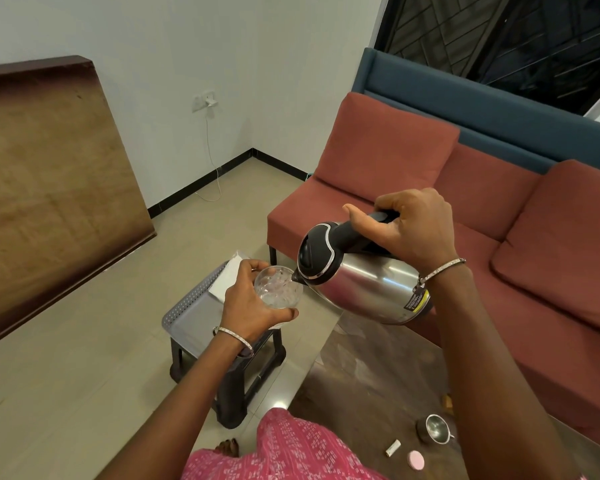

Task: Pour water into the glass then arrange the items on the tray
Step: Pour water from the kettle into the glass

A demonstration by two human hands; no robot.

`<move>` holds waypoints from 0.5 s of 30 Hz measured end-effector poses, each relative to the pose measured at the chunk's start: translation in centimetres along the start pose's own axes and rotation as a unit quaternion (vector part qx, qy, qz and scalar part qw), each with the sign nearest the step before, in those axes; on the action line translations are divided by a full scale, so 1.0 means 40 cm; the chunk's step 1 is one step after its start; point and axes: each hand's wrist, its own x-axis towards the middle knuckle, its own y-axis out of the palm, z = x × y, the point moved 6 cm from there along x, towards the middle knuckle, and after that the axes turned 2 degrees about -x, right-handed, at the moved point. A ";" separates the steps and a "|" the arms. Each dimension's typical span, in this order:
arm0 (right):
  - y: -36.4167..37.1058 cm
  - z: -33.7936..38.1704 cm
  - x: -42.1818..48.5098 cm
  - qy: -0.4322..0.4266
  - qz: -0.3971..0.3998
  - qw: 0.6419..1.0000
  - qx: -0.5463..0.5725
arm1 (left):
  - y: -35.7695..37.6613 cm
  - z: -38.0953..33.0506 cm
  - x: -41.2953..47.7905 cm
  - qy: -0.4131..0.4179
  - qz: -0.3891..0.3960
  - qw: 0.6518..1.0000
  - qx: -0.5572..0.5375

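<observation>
Left grip wrapped round the glass, held in the air above the tray. Right grip clenched on the handle of the kettle, tipped, spout at the rim. Risks: glass has no support, so a wobble breaks alignment; overtilting floods it, spilling onto tray or floor

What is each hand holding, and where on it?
The right hand grips the kettle by its black handle; the left hand holds the glass around its side.
</observation>
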 end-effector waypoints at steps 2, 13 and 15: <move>-0.001 0.003 0.000 0.000 0.000 1.000 0.002 | -0.001 0.002 0.000 0.001 0.000 1.000 -0.001; -0.010 0.021 0.006 -0.009 -0.007 1.000 -0.006 | -0.007 0.006 0.000 0.003 0.003 1.000 0.001; -0.012 0.025 0.007 -0.011 -0.008 1.000 -0.005 | -0.009 0.005 -0.001 0.004 0.002 1.000 -0.001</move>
